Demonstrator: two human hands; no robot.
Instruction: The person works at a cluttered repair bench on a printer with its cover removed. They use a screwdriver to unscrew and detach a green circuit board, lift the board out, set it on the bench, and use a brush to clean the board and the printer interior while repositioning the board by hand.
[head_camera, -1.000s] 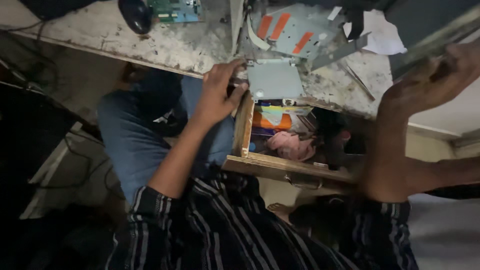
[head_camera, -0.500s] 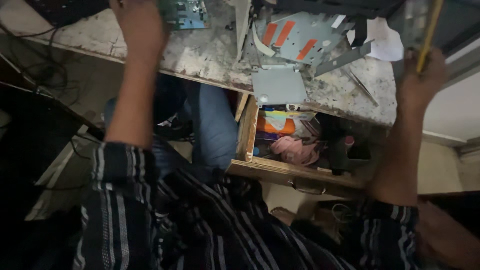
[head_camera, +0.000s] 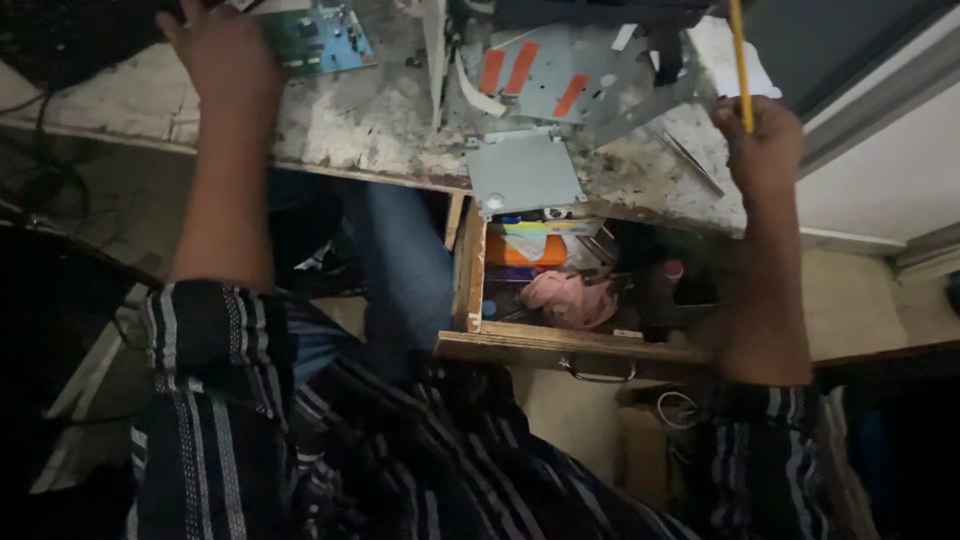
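Metal chassis (head_camera: 560, 80) crowds the worktop (head_camera: 370, 125); open drawer (head_camera: 560, 345) juts below.

Single head-worn view, looking steeply down from above my chest onto the worktable's (head_camera: 380, 120) near edge (close range); the open drawer (head_camera: 560, 345) sits directly beneath that edge.

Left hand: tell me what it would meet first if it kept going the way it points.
The left hand points up the worn table, away from the person. The dark object at the table's far edge looks first in line; the green circuit board sits just beside it. Depth is unclear.
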